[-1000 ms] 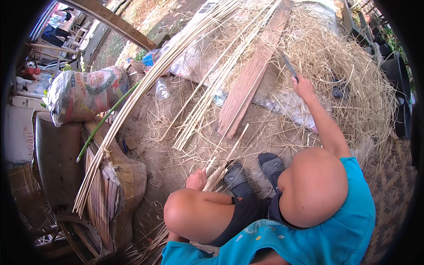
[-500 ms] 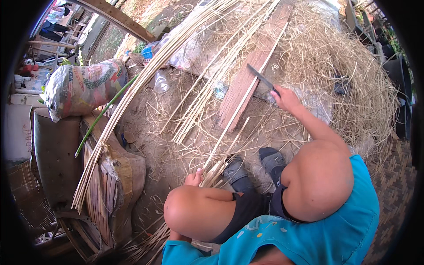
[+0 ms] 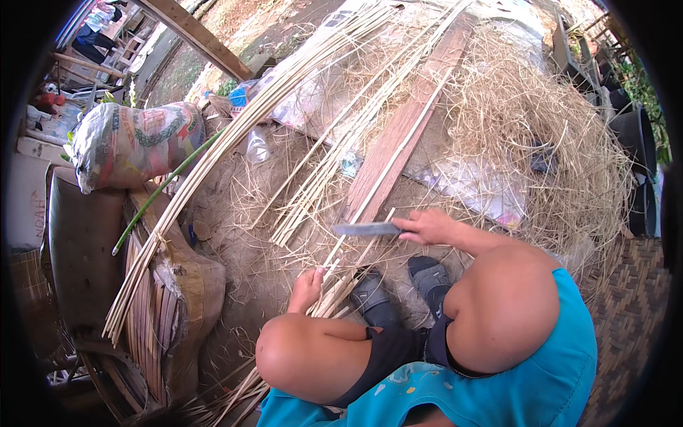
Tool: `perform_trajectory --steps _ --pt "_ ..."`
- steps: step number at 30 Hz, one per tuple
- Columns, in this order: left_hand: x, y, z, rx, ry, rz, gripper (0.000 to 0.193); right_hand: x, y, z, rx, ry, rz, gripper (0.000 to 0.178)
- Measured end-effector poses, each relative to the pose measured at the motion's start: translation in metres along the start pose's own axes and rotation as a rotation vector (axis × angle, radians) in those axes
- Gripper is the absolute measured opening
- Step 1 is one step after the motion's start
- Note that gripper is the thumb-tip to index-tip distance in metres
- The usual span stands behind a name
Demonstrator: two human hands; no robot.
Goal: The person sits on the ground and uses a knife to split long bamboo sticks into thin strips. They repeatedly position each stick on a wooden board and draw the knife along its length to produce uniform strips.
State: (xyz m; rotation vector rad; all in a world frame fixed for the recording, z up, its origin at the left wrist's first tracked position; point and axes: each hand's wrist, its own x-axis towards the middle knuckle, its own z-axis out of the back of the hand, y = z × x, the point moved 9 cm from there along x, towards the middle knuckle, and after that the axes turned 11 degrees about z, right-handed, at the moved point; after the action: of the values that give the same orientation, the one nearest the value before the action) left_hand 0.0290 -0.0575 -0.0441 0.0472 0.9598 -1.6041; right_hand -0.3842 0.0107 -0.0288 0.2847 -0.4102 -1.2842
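Note:
A knife [image 3: 366, 229] with a flat grey blade is held by its handle in my right hand [image 3: 429, 226], and its blade lies across a thin pale strip [image 3: 402, 149] that looks like bamboo. That strip runs down along a brown wooden plank [image 3: 371, 174] toward me. Near my left knee, my left hand [image 3: 306, 289] is closed around the strip's near end. More cut strips [image 3: 329, 302] lie just beside my left hand, close to my sandalled feet. To the left of the plank rests a bunch of loose strips [image 3: 313, 192].
Tangled shavings [image 3: 541, 121] are heaped to the right of the plank. A long tied bundle of strips [image 3: 206, 171] leans over a worn wooden piece [image 3: 203, 285] at left, with a green stalk [image 3: 167, 186] alongside. Behind it lies a stuffed sack [image 3: 139, 142]. A woven mat [image 3: 626, 306] is at right.
My right hand has drawn the knife from farther up the plank down toward me. My left hand has come forward slightly from behind the knee, still on the strip.

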Motion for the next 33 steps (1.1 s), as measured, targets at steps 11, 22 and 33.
perform_trajectory --steps 11,22,33 --pt "0.000 0.007 -0.019 0.166 -0.063 -0.088 0.040 -0.010 -0.008 0.024 0.116 -0.154 -0.260 0.043" --pt "0.015 -0.016 -0.014 0.319 -0.002 -0.128 0.040 -0.072 -0.168 0.124 0.005 -0.215 -0.937 0.039" --pt "0.028 -0.029 -0.032 0.139 0.089 -0.071 0.048 0.001 -0.017 0.022 0.123 -0.021 -0.273 0.048"
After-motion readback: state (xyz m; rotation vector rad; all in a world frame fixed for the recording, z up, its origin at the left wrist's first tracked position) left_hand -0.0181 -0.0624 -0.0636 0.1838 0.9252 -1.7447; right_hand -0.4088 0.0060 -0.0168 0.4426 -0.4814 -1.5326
